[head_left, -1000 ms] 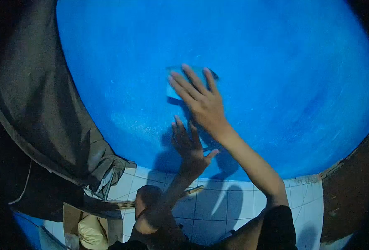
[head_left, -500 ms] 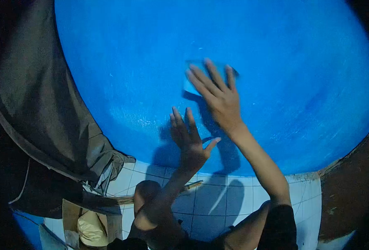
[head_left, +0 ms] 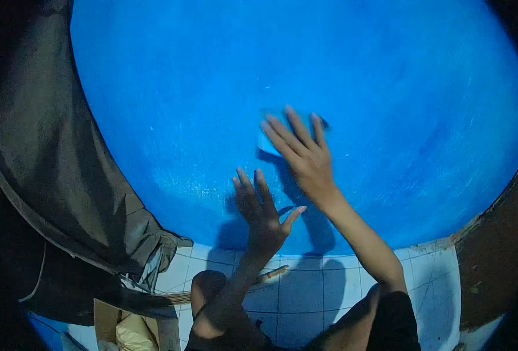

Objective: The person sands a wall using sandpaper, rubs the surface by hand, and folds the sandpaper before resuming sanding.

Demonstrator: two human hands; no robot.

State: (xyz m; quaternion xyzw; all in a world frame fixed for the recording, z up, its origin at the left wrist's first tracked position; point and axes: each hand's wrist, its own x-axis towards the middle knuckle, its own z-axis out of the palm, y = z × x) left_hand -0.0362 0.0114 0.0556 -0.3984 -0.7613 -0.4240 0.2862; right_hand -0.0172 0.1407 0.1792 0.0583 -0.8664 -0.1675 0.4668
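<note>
My right hand (head_left: 307,161) lies spread over a small, thin light-blue sheet (head_left: 264,145) with a dark raised corner, flat against a bright blue wall (head_left: 422,76). Its fingers are stretched out and slightly blurred, and they cover most of the sheet. Lower and to the left, my left hand (head_left: 262,207) is open, fingers up and thumb out to the right. Nothing shows in that hand, and its shadow falls on the wall close beside it. Pale scuff marks dot the paint around both hands.
A dark grey cloth (head_left: 54,158) hangs along the left side. White floor tiles (head_left: 306,289) meet the wall's foot. Thin sticks (head_left: 273,273) lie near my left forearm. At lower left stands a cardboard box (head_left: 106,319) holding a cream-coloured bag (head_left: 134,333). A brown surface (head_left: 490,263) borders the right.
The view has tilted, so wall and floor sit lower in it. Both hands and the sheet also appear lower, with the fingers held much as before.
</note>
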